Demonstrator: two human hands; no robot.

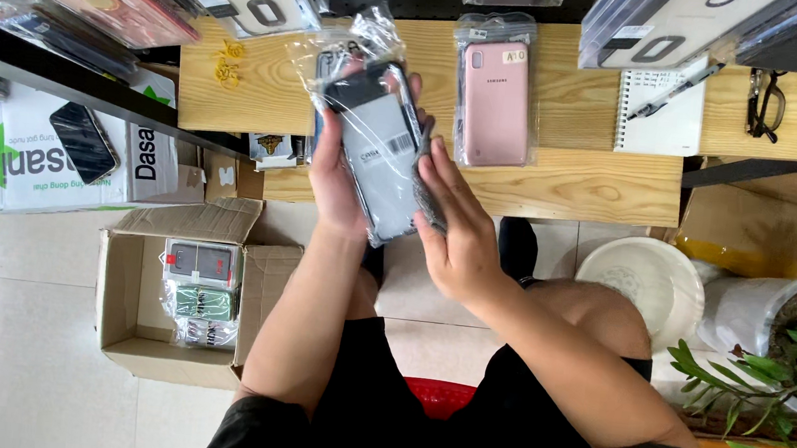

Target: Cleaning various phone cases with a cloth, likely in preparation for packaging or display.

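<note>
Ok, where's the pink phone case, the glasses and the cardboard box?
pink phone case (496,95), head view, middle of its pink back.
glasses (765,103), head view, on the dark frame.
cardboard box (118,304), head view, on its left inner wall.

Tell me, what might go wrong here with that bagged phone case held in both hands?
The bagged case is held in the air by the left hand and right hand, above bare floor tiles; if it slips from the glossy bag, it may drop. A pink case lies close by on the table and could get nudged.
</note>
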